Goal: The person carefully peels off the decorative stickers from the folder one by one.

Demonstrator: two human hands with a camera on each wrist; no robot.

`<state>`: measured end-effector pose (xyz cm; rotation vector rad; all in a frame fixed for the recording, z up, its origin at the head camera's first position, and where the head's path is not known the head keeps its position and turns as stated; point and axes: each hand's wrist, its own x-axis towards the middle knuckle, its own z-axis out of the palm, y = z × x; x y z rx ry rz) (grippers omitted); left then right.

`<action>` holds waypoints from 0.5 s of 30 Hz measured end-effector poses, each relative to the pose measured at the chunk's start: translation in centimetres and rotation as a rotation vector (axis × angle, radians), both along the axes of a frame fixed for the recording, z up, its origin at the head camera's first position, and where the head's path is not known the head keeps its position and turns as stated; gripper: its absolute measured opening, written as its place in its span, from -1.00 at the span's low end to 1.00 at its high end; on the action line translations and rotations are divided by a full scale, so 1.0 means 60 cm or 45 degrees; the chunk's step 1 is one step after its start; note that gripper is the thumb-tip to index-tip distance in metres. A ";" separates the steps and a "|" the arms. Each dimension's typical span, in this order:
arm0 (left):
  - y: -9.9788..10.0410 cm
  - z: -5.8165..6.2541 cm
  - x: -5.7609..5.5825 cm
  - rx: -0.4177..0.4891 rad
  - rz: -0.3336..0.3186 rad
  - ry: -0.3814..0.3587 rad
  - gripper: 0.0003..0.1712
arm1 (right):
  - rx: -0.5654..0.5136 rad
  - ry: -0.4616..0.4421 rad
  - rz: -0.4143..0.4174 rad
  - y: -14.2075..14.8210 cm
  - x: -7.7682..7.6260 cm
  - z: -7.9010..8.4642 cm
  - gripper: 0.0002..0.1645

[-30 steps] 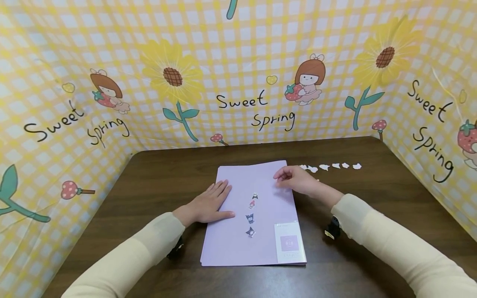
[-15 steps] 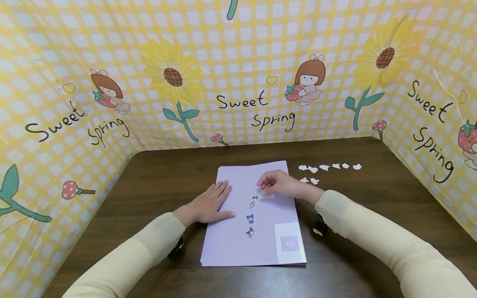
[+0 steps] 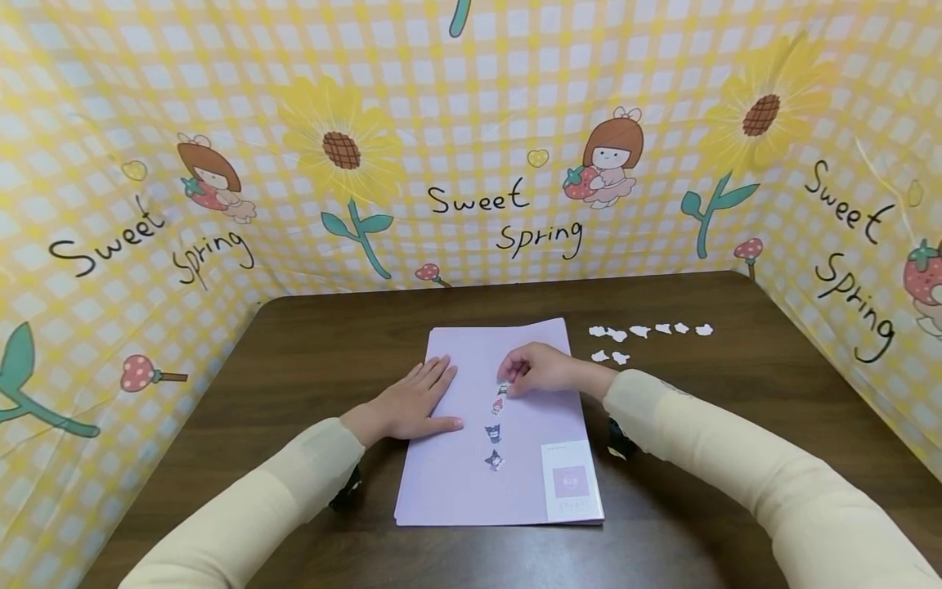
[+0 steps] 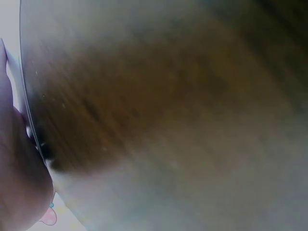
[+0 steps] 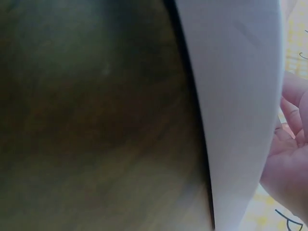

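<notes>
four small stickers in a column on a lilac folder

we see a lilac folder (image 3: pixel 540 421) lying flat on the dark wooden worktop (image 3: pixel 309 335). the left hand (image 3: pixel 409 403) rests palm down across its left edge, fingers straight and thumb pointing inward. the right hand (image 3: pixel 543 370) reaches in from the other side, fingers bent, their tips at the top sticker (image 3: pixel 504 390); we cannot tell whether they pinch it or only touch it. just below that sits a pink-and-white sticker (image 3: pixel 497 406), then two dark character stickers, the upper one (image 3: pixel 493 433) and the lower one (image 3: pixel 495 460), nearer to us.

a white label (image 3: pixel 569 483) with a purple square fills the folder's near right corner. beyond the right hand, small white pieces (image 3: pixel 640 331) lie on the worktop, six in a row and two in front. a yellow checked cloth (image 3: pixel 471 98) printed with flowers and "sweet spring" hangs around the worktop. both sleeves (image 3: pixel 290 478) are cream.
</notes>
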<state>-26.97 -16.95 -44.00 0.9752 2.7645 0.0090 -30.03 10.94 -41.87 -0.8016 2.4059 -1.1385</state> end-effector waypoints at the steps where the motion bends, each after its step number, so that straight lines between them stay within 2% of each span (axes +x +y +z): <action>1: 0.000 0.000 0.000 0.000 0.001 0.002 0.18 | 0.019 0.011 0.001 -0.002 0.000 0.000 -0.77; 15: 0.001 0.005 0.003 0.005 0.006 -0.004 0.17 | 0.119 0.126 0.003 -0.010 0.006 0.003 -0.81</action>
